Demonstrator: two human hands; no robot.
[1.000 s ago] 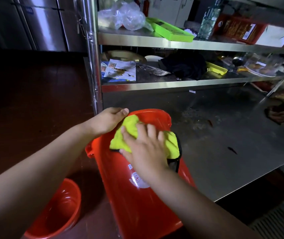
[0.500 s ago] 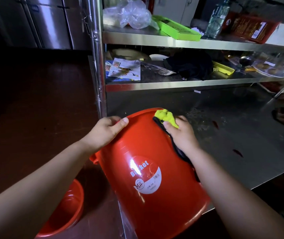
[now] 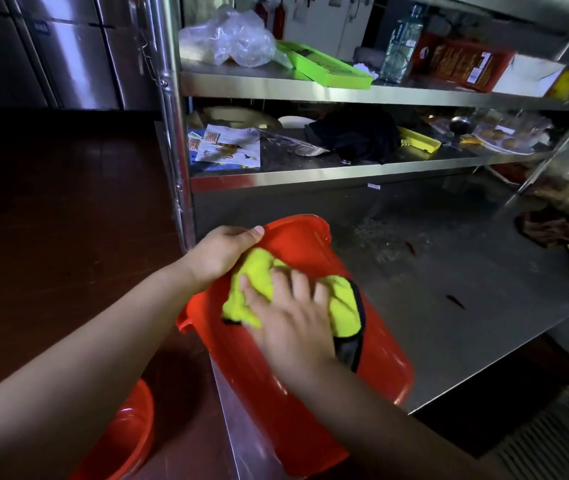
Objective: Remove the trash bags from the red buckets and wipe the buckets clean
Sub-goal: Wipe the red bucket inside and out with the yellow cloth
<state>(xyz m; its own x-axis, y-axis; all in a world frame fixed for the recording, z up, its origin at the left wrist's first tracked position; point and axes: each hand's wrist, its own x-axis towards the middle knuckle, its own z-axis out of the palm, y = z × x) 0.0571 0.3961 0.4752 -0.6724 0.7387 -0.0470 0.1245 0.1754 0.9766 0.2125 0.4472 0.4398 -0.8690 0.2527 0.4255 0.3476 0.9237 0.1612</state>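
**Bucket braced on its side for a wipe of the outer wall**

Steel counter [image 3: 449, 327] and cluttered steel shelves [image 3: 345, 91] fill the right and upper part of the frame, and the work sits at the counter's near left corner.

Fingers [image 3: 297, 278] of the right hand [image 3: 290, 323] lie spread and fairly straight, pressing a yellow-green cloth [image 3: 252, 282] flat against the red bucket [image 3: 373, 348] at centre frame. That flat palm looks chosen to push a broad patch of cloth against the curved wall. The cloth's dark edge trails off under the wrist.

Just above and left of it, the left hand [image 3: 222, 252] curls over the bucket's far end, thumb on top. This grip probably keeps the bucket from rolling or sliding under the rubbing.

The bucket lies tilted on its side across the counter corner, bringing its side up within easy reach. No trash bag shows on it. A second red bucket [image 3: 130, 431] stands open on the dark floor at lower left, apparently waiting or already done; I cannot tell which.
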